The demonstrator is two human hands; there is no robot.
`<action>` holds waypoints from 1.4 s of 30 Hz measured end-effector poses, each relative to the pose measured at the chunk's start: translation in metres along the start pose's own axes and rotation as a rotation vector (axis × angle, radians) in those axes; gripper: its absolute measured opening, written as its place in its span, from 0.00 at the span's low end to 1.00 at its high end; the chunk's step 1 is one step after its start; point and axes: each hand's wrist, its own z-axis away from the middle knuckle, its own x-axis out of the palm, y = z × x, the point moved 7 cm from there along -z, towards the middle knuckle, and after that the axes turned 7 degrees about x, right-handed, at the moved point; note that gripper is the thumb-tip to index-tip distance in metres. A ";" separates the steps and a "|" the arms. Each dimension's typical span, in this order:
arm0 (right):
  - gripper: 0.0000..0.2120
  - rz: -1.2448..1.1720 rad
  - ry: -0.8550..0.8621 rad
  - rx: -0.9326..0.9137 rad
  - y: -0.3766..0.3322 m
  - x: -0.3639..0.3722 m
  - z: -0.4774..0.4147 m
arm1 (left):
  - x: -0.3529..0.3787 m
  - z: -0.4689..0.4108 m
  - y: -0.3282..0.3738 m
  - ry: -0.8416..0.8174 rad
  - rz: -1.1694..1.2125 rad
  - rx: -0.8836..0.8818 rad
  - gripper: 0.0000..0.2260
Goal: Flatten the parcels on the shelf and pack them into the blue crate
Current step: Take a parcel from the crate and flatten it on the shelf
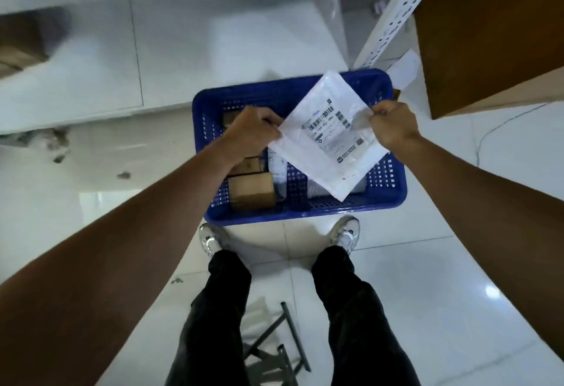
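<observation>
Head view: The person stands over the crate (305,213), which sits on the tiled floor (427,263). Both arms reach forward and hold one white parcel (328,157) in the air above the crate's right half. The parcel looks flat and is turned like a diamond, with its printed label (334,128) facing up.

The left hand (253,132) has its fingers curled, pinching the parcel's left corner. The right hand (393,125) is likewise curled, pinching the right corner between thumb and fingers. The parcel's near corner hangs over the crate's near edge, and its far corner reaches the far rim.

Inside the crate, a cardboard box (251,190) lies in the near left corner, and a smaller box (251,164) sits just behind it. A white packet (277,169) stands beside them towards the middle. Something brown shows at the far left, mostly hidden by the left hand.

Two pale shoes (346,233) stand just short of the crate's near edge, below dark trousers (219,309). A grey metal frame (274,349) lies on the floor between the legs. A white perforated shelf post (396,10) rises past the crate's far right corner, beside a brown board (488,35).
</observation>
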 end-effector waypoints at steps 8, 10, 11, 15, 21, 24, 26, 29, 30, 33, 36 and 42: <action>0.15 0.305 0.052 -0.162 0.044 0.083 -0.091 | 0.108 -0.069 -0.126 -0.011 -0.015 -0.177 0.05; 0.14 0.358 0.053 -0.182 0.070 0.102 -0.115 | 0.138 -0.085 -0.154 -0.008 -0.027 -0.200 0.06; 0.14 0.397 0.057 -0.200 0.082 0.109 -0.125 | 0.150 -0.091 -0.166 -0.001 -0.030 -0.209 0.05; 0.13 0.547 0.132 -0.409 0.117 0.142 -0.165 | 0.204 -0.125 -0.203 -0.102 -0.081 -0.163 0.08; 0.13 0.704 0.162 -0.605 0.146 0.180 -0.218 | 0.266 -0.169 -0.246 -0.138 -0.037 -0.214 0.10; 0.14 0.818 0.146 -0.663 0.159 0.205 -0.236 | 0.294 -0.192 -0.273 -0.131 -0.075 -0.290 0.15; 0.14 0.892 0.102 -0.671 0.168 0.223 -0.245 | 0.311 -0.208 -0.290 -0.171 -0.129 -0.345 0.13; 0.15 1.008 -0.018 -0.643 0.185 0.246 -0.253 | 0.327 -0.221 -0.312 -0.242 -0.199 -0.396 0.14; 0.15 1.042 -0.033 -0.666 0.190 0.253 -0.254 | 0.331 -0.226 -0.319 -0.254 -0.209 -0.388 0.14; 0.16 1.111 0.111 -0.728 0.200 0.262 -0.260 | 0.339 -0.239 -0.338 -0.267 -0.193 -0.375 0.14; 0.18 1.123 0.155 -0.686 0.205 0.270 -0.266 | 0.338 -0.244 -0.342 -0.248 -0.196 -0.399 0.16; 0.21 1.054 0.037 -0.780 0.212 0.279 -0.254 | 0.325 -0.241 -0.275 -0.093 -0.827 0.067 0.09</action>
